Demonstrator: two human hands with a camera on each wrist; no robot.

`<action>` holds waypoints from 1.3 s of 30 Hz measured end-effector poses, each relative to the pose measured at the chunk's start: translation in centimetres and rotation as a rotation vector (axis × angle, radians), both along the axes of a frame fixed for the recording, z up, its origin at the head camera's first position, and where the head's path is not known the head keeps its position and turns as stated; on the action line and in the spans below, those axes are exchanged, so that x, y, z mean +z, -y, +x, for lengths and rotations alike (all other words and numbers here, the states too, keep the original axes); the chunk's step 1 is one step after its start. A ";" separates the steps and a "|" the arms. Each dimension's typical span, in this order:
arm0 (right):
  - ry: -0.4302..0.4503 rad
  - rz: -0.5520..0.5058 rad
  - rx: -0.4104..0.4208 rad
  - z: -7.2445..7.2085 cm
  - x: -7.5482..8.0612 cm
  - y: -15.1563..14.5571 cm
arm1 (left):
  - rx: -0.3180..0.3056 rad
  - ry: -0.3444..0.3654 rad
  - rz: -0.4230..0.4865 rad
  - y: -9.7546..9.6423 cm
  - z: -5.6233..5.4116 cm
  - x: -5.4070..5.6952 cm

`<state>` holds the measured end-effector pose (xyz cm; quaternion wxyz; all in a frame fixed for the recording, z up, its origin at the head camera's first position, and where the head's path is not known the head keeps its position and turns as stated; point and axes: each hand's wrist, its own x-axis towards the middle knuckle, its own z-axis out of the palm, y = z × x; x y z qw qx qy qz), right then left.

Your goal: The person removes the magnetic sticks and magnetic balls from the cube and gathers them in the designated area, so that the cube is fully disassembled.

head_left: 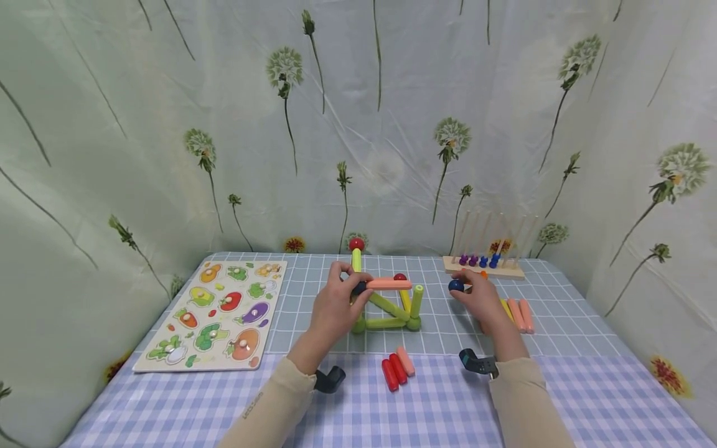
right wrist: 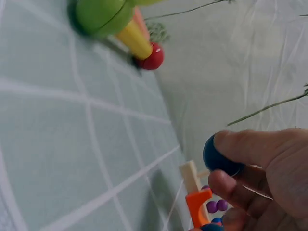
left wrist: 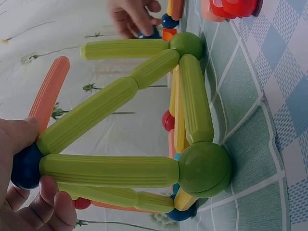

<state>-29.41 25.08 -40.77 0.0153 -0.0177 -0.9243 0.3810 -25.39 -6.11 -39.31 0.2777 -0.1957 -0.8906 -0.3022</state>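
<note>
Worktop (head_left: 442, 339) carries the green rod frame (head_left: 386, 323), near centre. Left hand (head_left: 333, 302) at its 9 o'clock, right hand (head_left: 484, 302) at its 3. Salmon rod (head_left: 392, 284) juts toward 3 o'clock, far end bare. Left fingers grip the dark blue corner ball (left wrist: 25, 168); right fingers pinch a separate blue ball (head_left: 456, 285). Step looks like joining pieces; next move probably calls for bringing that ball toward 9 o'clock, onto the bare end, corner held steady.

Both hands (head_left: 333, 300) (head_left: 483, 300) well apart, each in a pinch
</note>
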 end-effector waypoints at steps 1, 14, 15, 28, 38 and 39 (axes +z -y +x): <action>0.011 0.000 -0.007 0.0 -0.2 -0.1 | -0.001 0.001 0.000 0.0 0.0 0.0; -0.035 0.262 0.060 -0.7 -1.8 -0.5 | -0.013 -0.018 0.014 0.0 0.1 0.0; -0.036 0.265 0.052 -0.7 -1.9 -0.6 | -0.015 -0.018 0.017 0.0 0.1 0.0; -0.048 0.301 -0.043 -0.6 -2.0 -0.9 | -0.023 -0.004 0.024 0.0 0.0 0.1; -0.063 0.209 -0.011 -0.3 -0.7 0.2 | -0.019 0.011 0.021 0.0 0.1 0.1; -0.057 0.188 0.017 -0.3 -0.4 0.5 | -0.019 0.010 0.022 0.0 0.1 0.0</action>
